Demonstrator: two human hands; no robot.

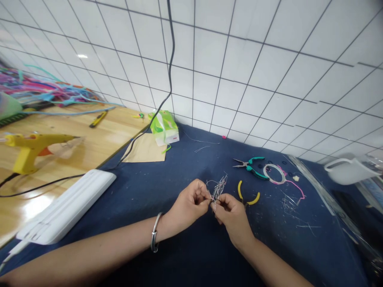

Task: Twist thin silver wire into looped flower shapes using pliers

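Over the dark blue cloth, my left hand (pixel 191 201) and my right hand (pixel 231 215) meet with fingertips pinched close together. Between them is a small bundle of thin silvery wires (pixel 220 185), its loose ends fanning upward. Both hands grip its lower end; the exact join is hidden by the fingers. Just right of my right hand lie yellow-handled pliers (pixel 253 199), their jaws hidden behind it. Farther back are teal-handled needle-nose pliers (pixel 249 164), beside a white ring-shaped coil (pixel 274 174) with a pink strand.
A white power strip (pixel 68 203) and a yellow glue gun (pixel 32 147) sit at left. Beyond are a utility knife (pixel 98 118), brown paper (pixel 145 149) and a green tissue pack (pixel 164 127). A black cable (pixel 171 59) hangs down the tiled wall. Wire scraps (pixel 289 204) and a white jug (pixel 350 170) lie right.
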